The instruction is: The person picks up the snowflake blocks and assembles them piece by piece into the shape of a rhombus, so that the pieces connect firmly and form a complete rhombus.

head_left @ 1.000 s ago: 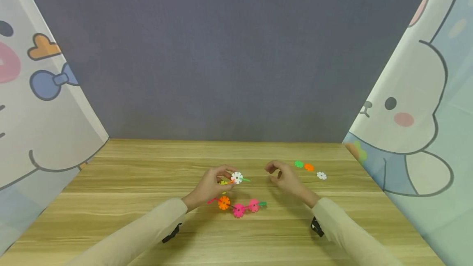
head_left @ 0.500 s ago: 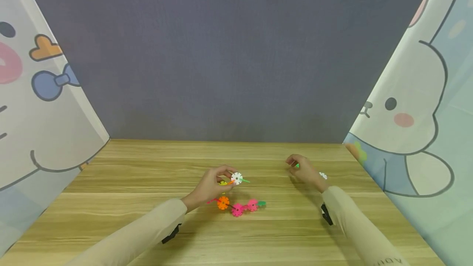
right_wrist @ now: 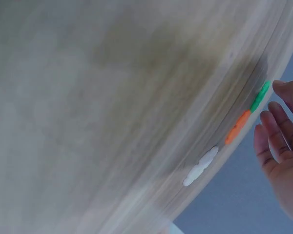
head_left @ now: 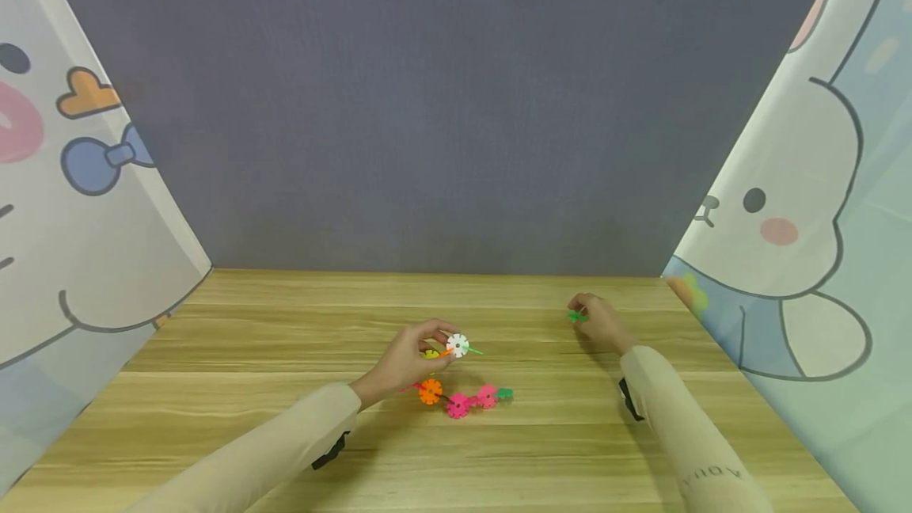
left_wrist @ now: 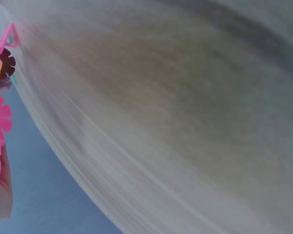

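Observation:
My left hand [head_left: 406, 355] pinches a chain of notched plastic snowflake discs near its white disc [head_left: 458, 345]. The chain hangs down through an orange disc [head_left: 431, 392], a magenta disc [head_left: 458, 406] and a pink disc [head_left: 488, 396], with a dark green one at its end. In the left wrist view the chain shows only at the left edge, including a brown disc [left_wrist: 1, 62]. At the right, my right hand [head_left: 604, 321] has its fingertips at a flat green disc [head_left: 575, 316]. The right wrist view shows its bent fingers just off this disc, holding nothing.
An orange disc [right_wrist: 238, 127] and a white disc [right_wrist: 200, 166] lie on the wooden table [head_left: 285, 307] in a row with the green one. The head view hides both behind my right hand. A grey panel [head_left: 442, 117] rises behind, with cartoon-printed panels either side.
My right hand has moved right and away from me, from beside the chain to the loose green disc. The left hand and its chain have hardly moved.

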Action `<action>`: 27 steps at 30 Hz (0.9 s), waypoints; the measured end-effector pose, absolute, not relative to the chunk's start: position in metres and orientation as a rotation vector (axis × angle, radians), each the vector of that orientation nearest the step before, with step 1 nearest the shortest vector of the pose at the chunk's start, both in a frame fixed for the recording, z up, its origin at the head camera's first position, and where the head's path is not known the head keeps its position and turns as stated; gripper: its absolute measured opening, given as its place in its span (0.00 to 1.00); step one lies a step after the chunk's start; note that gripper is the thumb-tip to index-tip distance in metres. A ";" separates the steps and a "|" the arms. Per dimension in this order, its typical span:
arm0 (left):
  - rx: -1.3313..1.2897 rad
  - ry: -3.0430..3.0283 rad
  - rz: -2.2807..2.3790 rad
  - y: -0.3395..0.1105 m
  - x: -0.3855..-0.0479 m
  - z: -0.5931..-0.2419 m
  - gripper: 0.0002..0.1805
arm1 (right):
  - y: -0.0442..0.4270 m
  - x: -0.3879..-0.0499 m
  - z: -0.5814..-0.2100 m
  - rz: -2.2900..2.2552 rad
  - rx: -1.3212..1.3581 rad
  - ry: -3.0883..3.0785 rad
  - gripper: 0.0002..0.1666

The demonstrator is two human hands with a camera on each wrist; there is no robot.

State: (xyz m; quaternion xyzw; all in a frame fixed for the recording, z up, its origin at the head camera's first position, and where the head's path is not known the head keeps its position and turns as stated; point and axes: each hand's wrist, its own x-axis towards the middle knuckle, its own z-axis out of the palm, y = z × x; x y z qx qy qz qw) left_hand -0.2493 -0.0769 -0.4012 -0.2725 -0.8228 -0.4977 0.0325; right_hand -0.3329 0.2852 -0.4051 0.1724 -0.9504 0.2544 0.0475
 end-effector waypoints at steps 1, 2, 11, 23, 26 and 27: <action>-0.845 -2.530 -1.535 -0.077 -0.250 -0.402 0.17 | 0.286 -0.334 -0.405 0.759 0.519 -2.911 0.13; -0.850 -2.530 -1.532 -0.077 -0.250 -0.402 0.17 | 0.287 -0.334 -0.405 0.755 0.500 -2.922 0.14; -0.854 -2.534 -1.520 -0.076 -0.248 -0.400 0.18 | 0.289 -0.336 -0.404 0.740 0.463 -2.974 0.13; -0.884 -2.528 -1.564 -0.072 -0.231 -0.378 0.19 | 0.293 -0.339 -0.409 0.730 0.456 -2.946 0.12; -0.885 -2.534 -1.564 -0.073 -0.225 -0.368 0.17 | 0.294 -0.341 -0.410 0.737 0.470 -2.914 0.13; -0.879 -2.536 -1.558 -0.073 -0.227 -0.371 0.17 | 0.294 -0.341 -0.410 0.733 0.471 -2.900 0.13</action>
